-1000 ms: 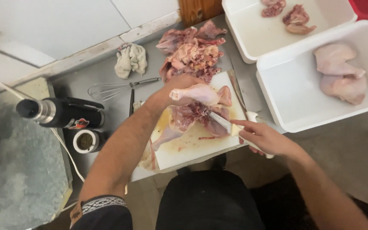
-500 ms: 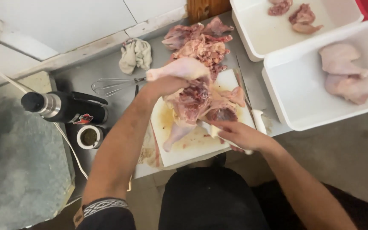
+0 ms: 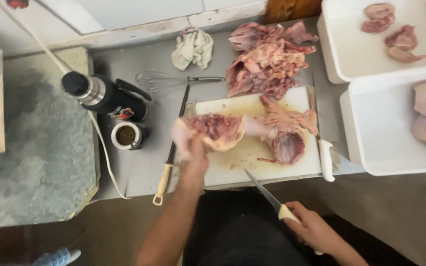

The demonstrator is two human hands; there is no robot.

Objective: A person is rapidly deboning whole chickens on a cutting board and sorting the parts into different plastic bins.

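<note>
My left hand grips a raw chicken piece and holds it over the left part of the white cutting board. The piece is blurred. A second opened carcass piece lies on the board's right side. My right hand is closed on the pale handle of a slim knife, held below the board's front edge with the blade pointing up and left toward the board.
A heap of chicken carcasses lies behind the board. Two white tubs at right hold chicken pieces. A second knife rests by the board's right edge. A sharpening steel, whisk, rag, black thermos and cup sit left.
My left hand has carried the chicken piece from above the board's back down and to the left. My right hand with the knife has pulled back off the board toward me.
</note>
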